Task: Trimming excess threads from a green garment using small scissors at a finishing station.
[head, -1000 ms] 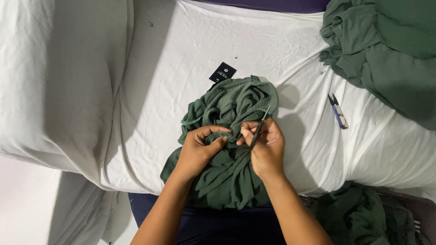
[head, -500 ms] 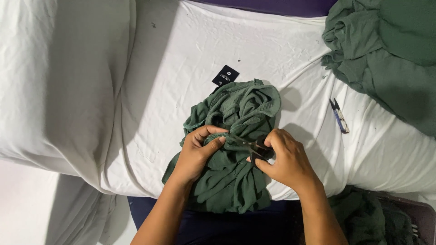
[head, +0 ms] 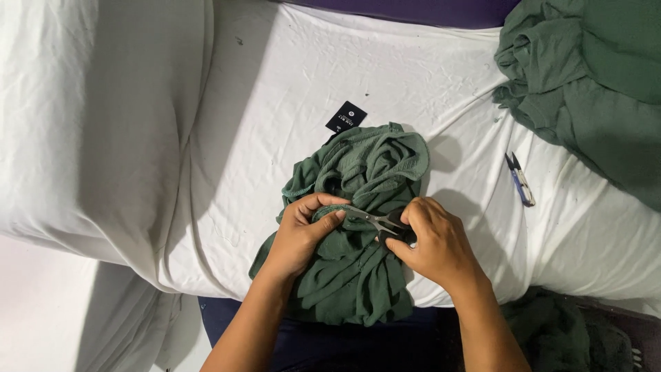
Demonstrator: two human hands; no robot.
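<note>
Left hand (head: 303, 231) pinches a fold of the bunched green garment (head: 358, 227), closed on the cloth. Right hand (head: 434, 241) is closed around small scissors (head: 375, 220), blades pointing left toward the pinched fold and the left fingertips. Garment sits at the near edge of the white-sheeted surface (head: 289, 103), partly over the lap.

Risk — blades lie very close to the left fingers; a slip could nick skin or cut the fabric itself.

Farther out: black tag (head: 345, 117), a blue thread snip (head: 520, 180), a heap of green cloth (head: 592, 83).

Dark green garment (head: 358, 227), white sheet (head: 289, 103), black tag (head: 345, 116), silver scissors (head: 372, 219), blue-handled clippers (head: 520, 180).
</note>
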